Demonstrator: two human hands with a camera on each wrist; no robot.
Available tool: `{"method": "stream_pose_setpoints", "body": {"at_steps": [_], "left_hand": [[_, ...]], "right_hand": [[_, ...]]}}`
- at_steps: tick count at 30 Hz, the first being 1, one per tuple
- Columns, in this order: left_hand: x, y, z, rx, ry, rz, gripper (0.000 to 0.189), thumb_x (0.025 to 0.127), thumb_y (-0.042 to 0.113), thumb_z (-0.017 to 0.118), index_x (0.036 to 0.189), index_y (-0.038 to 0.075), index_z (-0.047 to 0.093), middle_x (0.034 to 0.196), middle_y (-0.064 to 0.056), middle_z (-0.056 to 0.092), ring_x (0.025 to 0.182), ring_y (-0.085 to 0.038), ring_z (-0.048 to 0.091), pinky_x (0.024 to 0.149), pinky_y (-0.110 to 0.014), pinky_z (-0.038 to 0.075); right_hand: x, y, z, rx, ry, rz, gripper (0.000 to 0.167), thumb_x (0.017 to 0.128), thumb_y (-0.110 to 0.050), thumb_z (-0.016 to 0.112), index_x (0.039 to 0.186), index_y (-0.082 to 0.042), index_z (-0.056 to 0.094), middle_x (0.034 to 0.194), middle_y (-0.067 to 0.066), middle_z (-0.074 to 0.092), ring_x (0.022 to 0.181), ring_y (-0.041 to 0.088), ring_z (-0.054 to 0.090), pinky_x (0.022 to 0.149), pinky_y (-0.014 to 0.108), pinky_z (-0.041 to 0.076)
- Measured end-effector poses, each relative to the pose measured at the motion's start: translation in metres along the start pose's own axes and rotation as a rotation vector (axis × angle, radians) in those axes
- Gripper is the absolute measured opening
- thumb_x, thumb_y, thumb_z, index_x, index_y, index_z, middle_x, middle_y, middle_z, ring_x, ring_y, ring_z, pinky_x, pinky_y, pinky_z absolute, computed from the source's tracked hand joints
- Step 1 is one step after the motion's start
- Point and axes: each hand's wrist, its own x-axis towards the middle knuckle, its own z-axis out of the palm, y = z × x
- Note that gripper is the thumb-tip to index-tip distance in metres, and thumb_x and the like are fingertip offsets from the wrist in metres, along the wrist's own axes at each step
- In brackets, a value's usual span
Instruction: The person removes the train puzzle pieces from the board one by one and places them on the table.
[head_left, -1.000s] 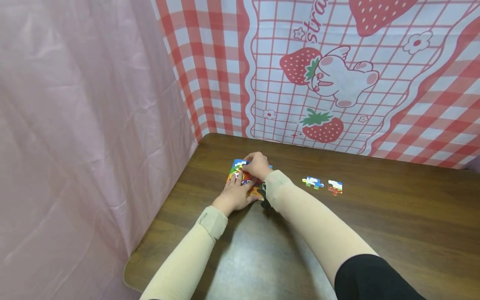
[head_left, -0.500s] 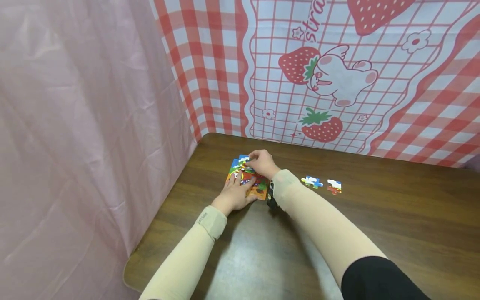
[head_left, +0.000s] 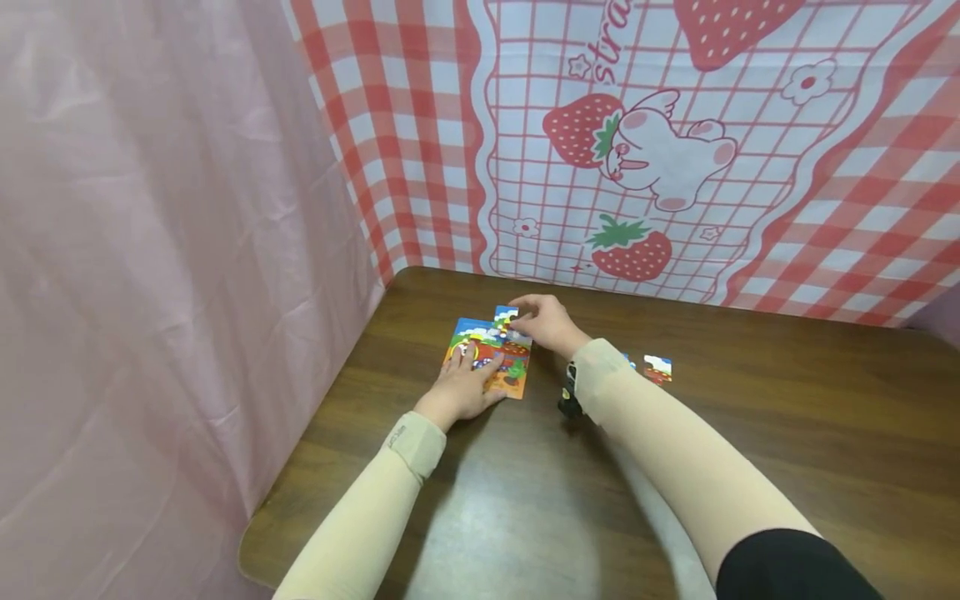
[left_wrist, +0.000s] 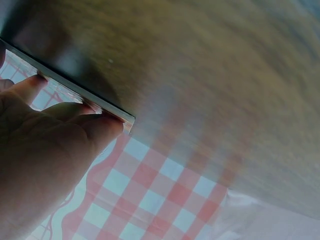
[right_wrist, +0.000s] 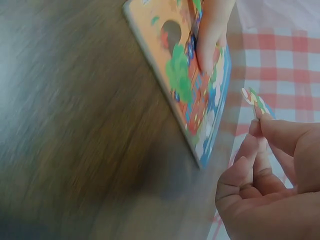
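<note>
Picture puzzle board [head_left: 511, 388], one, thin and flat-lying, set on a brown wood-grain table [head_left: 337, 467] toward its far left corner; orange field along the near side, red across the middle, green, white and blue along the far side, a green figure at near right. Contents: printed pieces inside the border, partly covered by fingers; whether the far right part is filled is too small to tell. Left hand [head_left: 459, 393]: laid on the board's near left part, fingers extended and spread over the printed face, thumb toward the near edge, grasping nothing. Right hand [head_left: 551, 323]: beyond the board's far right corner, thumb and forefinger pinching one jigsaw piece [head_left: 506, 315], the other fingers curled in. Said piece: blue, white and green, tilted, raised off the board at its far right edge, at the fingertips on the hand's left side. Loose pieces, two, to the right of the board and well apart from it: one blue-and-white piece [head_left: 629, 362], mostly hidden behind the right sleeve [head_left: 603, 371]; one white, blue and red piece [head_left: 657, 368] just beside it, fully visible.
</note>
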Motion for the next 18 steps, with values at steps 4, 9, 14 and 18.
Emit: {"method": "stream_pose_setpoints", "body": {"at_steps": [4,9,14,18], "left_hand": [[0.0,-0.001,0.001,-0.018,0.005,-0.002,0.069,0.103,0.058,0.048,0.163,0.033,0.025,0.166,-0.025,0.005,0.15,-0.047,0.004,0.118,-0.057,0.013],[0.0,-0.001,0.001,-0.028,0.004,-0.005,0.069,0.103,0.057,0.05,0.163,0.033,0.025,0.166,-0.025,0.004,0.15,-0.047,0.004,0.118,-0.057,0.013],[-0.001,0.0,0.0,-0.029,0.001,-0.006,0.069,0.103,0.056,0.05,0.163,0.033,0.025,0.166,-0.025,0.004,0.15,-0.047,0.003,0.118,-0.057,0.013],[0.0,0.001,0.0,-0.023,0.007,-0.002,0.069,0.103,0.056,0.05,0.163,0.032,0.026,0.166,-0.025,0.006,0.15,-0.047,0.004,0.118,-0.057,0.014]], "right_hand": [[-0.007,0.004,-0.009,-0.022,0.005,0.004,0.041,0.098,-0.011,0.069,0.138,-0.004,0.063,0.104,0.016,0.072,0.093,0.037,0.068,0.071,0.04,0.055],[-0.015,0.009,-0.02,-0.047,0.013,0.008,0.04,0.098,-0.013,0.07,0.137,-0.005,0.065,0.103,0.016,0.072,0.092,0.041,0.066,0.066,0.035,0.054],[-0.024,0.013,-0.032,-0.047,0.01,-0.001,0.04,0.097,-0.012,0.071,0.136,-0.004,0.065,0.101,0.021,0.072,0.085,0.044,0.064,0.06,0.032,0.051],[-0.029,0.018,-0.04,-0.072,0.006,0.01,0.039,0.097,-0.011,0.071,0.134,-0.003,0.066,0.095,0.021,0.072,0.076,0.032,0.062,0.058,0.03,0.048]]}}
